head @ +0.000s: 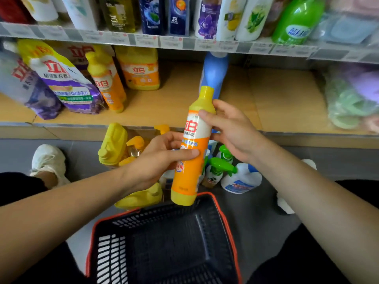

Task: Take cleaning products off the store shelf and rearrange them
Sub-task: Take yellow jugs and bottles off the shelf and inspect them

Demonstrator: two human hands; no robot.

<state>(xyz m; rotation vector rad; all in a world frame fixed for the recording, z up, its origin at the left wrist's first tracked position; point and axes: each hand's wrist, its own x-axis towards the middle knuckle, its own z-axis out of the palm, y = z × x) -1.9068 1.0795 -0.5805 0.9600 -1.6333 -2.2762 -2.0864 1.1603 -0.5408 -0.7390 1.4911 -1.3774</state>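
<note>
Dish-soap bottle (188, 181), yellow and orange, held upright, its base just over the far rim of the black basket (143, 218). Left hand (158, 160) wrapped round its middle, thumb across the label. Right hand (235, 132) pinches its shoulder, fingers loosely bent. Shelf (276, 99) behind carries a blue bottle (215, 74) and purple pouches (69, 83). Spray bottles (223, 167) stand on the floor.
</note>
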